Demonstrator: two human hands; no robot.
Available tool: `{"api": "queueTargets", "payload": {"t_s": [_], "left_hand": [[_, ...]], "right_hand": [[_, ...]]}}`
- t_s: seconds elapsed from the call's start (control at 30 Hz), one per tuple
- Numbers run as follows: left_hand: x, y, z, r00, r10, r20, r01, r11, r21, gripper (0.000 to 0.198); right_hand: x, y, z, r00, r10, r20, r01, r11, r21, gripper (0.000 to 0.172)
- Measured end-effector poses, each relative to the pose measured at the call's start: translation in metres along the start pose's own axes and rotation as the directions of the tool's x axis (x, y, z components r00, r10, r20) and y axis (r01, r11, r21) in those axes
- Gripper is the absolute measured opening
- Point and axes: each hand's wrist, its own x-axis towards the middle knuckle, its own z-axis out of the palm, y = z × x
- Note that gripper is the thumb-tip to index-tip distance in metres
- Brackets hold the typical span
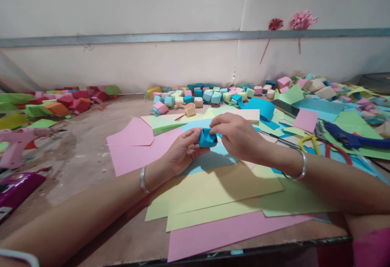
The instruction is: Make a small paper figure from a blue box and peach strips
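Between my two hands is a small blue folded paper box (207,139), held above the spread paper sheets. My left hand (187,149) grips its left side and underside, thumb on top and fingers below. At the box's upper right edge, the fingertips of my right hand (234,135) are pinched on the paper. Beneath the hands lie overlapping sheets: a pink sheet (134,153), a light blue sheet (210,161) and a yellow sheet (225,186). The inside of the box is mostly hidden by my right fingers.
Several small paper boxes (198,93) line the wall. Red and orange paper pieces (81,100) sit far left, near a pink glue gun (15,147) and purple object (20,192). On the right are a blue glue gun (355,139), scissors (327,147) and a dark phone (284,108).
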Motion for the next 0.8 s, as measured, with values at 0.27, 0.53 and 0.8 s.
{"api": "queueTargets", "payload": {"t_s": [0.27, 0.53, 0.8], "left_hand": [[-0.005, 0.001, 0.004, 0.997, 0.046, 0.06, -0.049, 0.997, 0.052, 0.029], [-0.006, 0.001, 0.005, 0.998, 0.04, 0.037, -0.043, 0.996, 0.075, 0.042], [-0.01, 0.001, 0.011, 0.999, 0.044, 0.03, -0.048, 0.987, 0.153, 0.047]], "right_hand": [[0.0, -0.001, -0.005, 0.997, 0.069, -0.029, -0.064, 0.987, 0.15, 0.021], [0.0, -0.002, -0.003, 0.987, 0.159, 0.03, -0.161, 0.98, 0.119, 0.014], [0.0, -0.001, 0.0, 0.961, 0.191, 0.199, -0.176, 0.98, -0.088, 0.012]]}}
